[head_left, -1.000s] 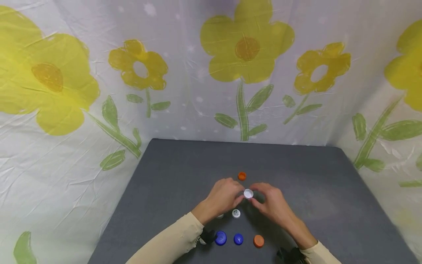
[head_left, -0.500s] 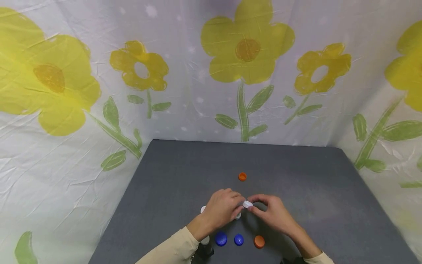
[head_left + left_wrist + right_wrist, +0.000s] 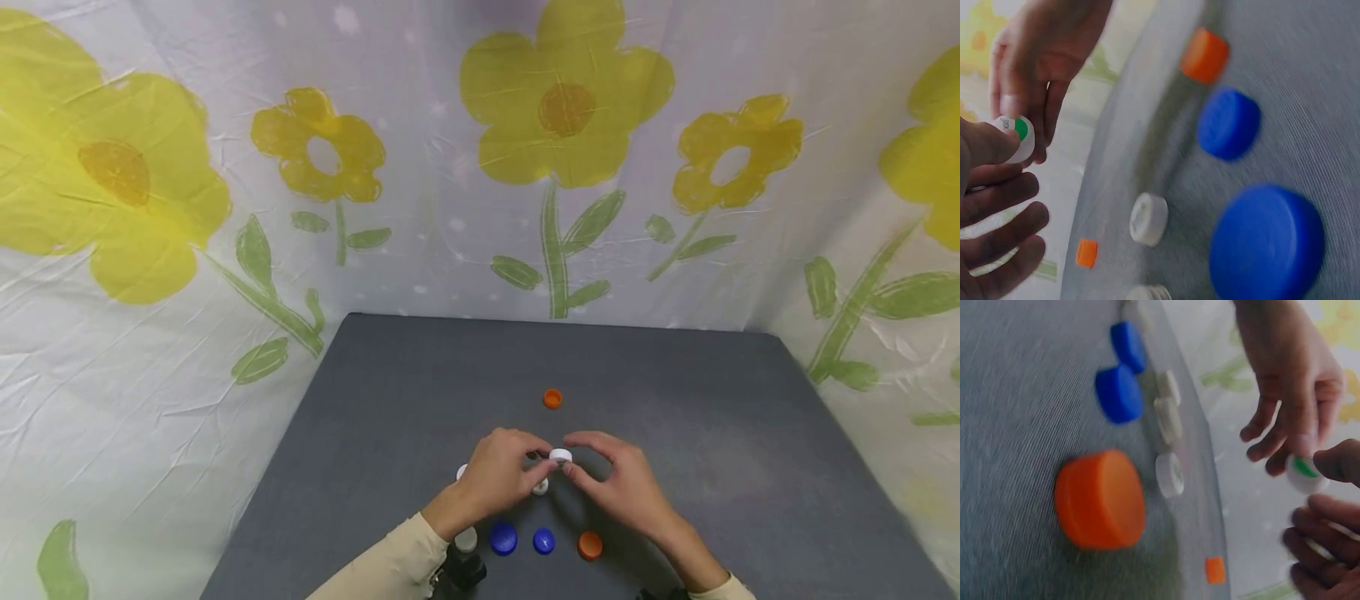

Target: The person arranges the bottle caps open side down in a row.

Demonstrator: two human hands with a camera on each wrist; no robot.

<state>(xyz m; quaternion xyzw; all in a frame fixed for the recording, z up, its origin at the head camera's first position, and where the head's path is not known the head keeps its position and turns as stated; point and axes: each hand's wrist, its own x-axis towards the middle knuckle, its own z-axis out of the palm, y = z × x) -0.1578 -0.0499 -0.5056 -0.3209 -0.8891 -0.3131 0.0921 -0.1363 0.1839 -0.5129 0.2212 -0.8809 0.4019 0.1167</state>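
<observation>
Between my two hands a small white bottle cap (image 3: pixel 561 456) is held above the dark table, its side wall turned to the head camera. A green round mark shows on its flat face in both wrist views. My left hand (image 3: pixel 495 477) pinches the cap from the left, the thumb lying on it. From the right, the thumb and index finger of my right hand (image 3: pixel 624 485) grip the same cap. Just below the hands a white cap (image 3: pixel 540 487) lies on the table, and an orange cap (image 3: pixel 552 399) lies beyond them.
Nearer the body lie a large blue cap (image 3: pixel 503 538), a smaller blue cap (image 3: pixel 543 541), an orange cap (image 3: pixel 590 546) and a pale cap (image 3: pixel 466 540). Another white cap (image 3: pixel 462 472) is partly hidden by my left hand. A flower-print curtain (image 3: pixel 420 208) surrounds the table.
The held cap has turned over from hollow side up to its side wall showing. Both hands have come slightly nearer the body, uncovering a white cap left of the left hand.
</observation>
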